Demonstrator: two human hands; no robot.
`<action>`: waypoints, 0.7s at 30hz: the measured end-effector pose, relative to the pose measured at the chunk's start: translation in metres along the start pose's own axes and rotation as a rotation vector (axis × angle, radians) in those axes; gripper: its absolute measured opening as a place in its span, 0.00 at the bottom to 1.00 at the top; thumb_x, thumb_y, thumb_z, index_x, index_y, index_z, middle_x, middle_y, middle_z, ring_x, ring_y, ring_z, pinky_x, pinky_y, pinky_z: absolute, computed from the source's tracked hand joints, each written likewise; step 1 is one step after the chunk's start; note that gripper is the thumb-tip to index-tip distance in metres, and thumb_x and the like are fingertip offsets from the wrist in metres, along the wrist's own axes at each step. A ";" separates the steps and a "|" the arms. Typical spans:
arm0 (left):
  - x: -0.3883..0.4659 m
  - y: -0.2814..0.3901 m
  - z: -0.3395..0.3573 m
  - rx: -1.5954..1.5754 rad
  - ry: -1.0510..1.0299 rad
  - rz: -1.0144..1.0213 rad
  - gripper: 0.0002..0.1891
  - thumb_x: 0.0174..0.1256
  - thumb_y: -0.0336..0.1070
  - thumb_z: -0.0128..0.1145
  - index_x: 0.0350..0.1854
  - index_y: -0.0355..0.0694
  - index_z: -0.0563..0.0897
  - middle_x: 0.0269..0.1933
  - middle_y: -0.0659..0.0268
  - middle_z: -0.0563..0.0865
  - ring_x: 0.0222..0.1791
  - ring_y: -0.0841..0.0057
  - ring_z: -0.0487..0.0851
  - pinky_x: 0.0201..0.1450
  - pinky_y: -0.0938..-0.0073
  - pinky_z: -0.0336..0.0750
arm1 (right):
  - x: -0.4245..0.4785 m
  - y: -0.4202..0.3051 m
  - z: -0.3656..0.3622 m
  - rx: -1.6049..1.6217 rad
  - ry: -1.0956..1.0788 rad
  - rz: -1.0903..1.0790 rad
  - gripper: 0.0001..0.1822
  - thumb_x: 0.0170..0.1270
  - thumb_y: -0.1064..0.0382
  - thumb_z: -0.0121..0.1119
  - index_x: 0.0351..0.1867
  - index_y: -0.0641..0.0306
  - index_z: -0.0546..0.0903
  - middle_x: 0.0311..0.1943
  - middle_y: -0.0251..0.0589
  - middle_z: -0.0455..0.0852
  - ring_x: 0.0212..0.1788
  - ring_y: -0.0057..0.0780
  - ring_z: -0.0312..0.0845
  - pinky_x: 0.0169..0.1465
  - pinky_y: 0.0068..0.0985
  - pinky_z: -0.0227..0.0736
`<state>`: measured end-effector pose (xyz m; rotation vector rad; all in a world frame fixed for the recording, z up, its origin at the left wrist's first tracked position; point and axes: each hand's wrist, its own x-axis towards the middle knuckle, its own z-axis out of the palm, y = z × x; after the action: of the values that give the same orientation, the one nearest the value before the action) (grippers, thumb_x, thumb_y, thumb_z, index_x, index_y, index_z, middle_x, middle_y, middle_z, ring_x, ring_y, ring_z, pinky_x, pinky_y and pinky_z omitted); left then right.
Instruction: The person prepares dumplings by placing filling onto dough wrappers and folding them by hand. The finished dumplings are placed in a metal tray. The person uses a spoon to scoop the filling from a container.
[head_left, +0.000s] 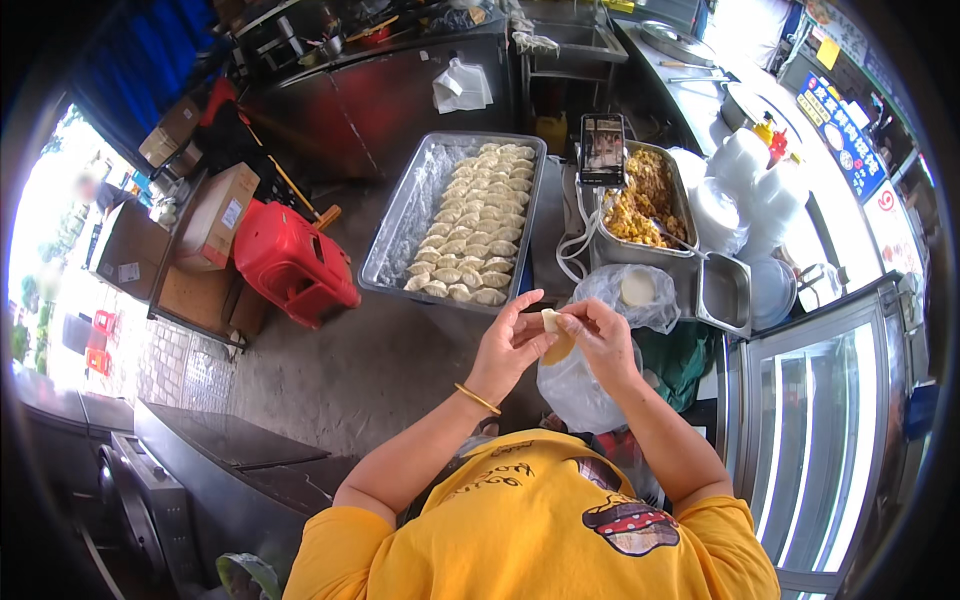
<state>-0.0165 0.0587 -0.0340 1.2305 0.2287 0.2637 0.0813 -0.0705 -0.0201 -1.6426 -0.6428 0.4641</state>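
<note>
A piece of dumpling dough (551, 321) is held up in front of my chest, pale on top and yellowish lower down. My right hand (606, 339) pinches it from the right with thumb and fingers. From the left, my left hand (506, 351) grips its side, index finger raised. Whether filling lies inside is hidden. Just beyond, a stack of round wrappers (637, 288) sits in a clear plastic bag. Rows of pleated dumplings (480, 217) stand in a floured metal tray (409, 217). Right of it, a steel pan (651, 252) holds yellowish chopped filling (637, 199) and a spoon (679, 238).
A phone (602, 150) on a white holder stands over the filling pan's left side. A small empty steel pan (724, 291) and stacked foam containers (739, 180) are at right, above a glass-doored cabinet (817, 435). A red plastic stool (292, 259) and cardboard boxes (214, 217) stand left.
</note>
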 end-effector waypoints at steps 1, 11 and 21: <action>-0.001 0.001 0.004 -0.031 0.005 -0.012 0.29 0.60 0.26 0.59 0.64 0.37 0.64 0.49 0.62 0.81 0.48 0.80 0.79 0.53 0.79 0.73 | 0.000 0.001 0.001 -0.013 0.007 -0.007 0.05 0.60 0.68 0.60 0.35 0.68 0.81 0.30 0.33 0.81 0.32 0.17 0.74 0.36 0.17 0.69; -0.002 0.001 0.005 -0.018 0.051 0.045 0.32 0.60 0.22 0.58 0.66 0.39 0.61 0.48 0.62 0.80 0.49 0.79 0.79 0.53 0.78 0.74 | 0.008 -0.008 0.004 -0.063 -0.018 -0.198 0.06 0.56 0.68 0.63 0.34 0.67 0.84 0.30 0.35 0.76 0.34 0.25 0.73 0.38 0.20 0.68; -0.003 -0.005 0.001 0.117 0.081 0.129 0.34 0.55 0.21 0.62 0.65 0.38 0.63 0.46 0.59 0.83 0.44 0.80 0.82 0.49 0.78 0.77 | 0.014 -0.019 0.007 -0.267 -0.102 -0.352 0.05 0.51 0.70 0.65 0.30 0.66 0.83 0.31 0.39 0.77 0.35 0.34 0.74 0.37 0.25 0.70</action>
<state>-0.0186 0.0555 -0.0380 1.3539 0.2373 0.4168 0.0850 -0.0539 -0.0021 -1.7144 -1.0856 0.2113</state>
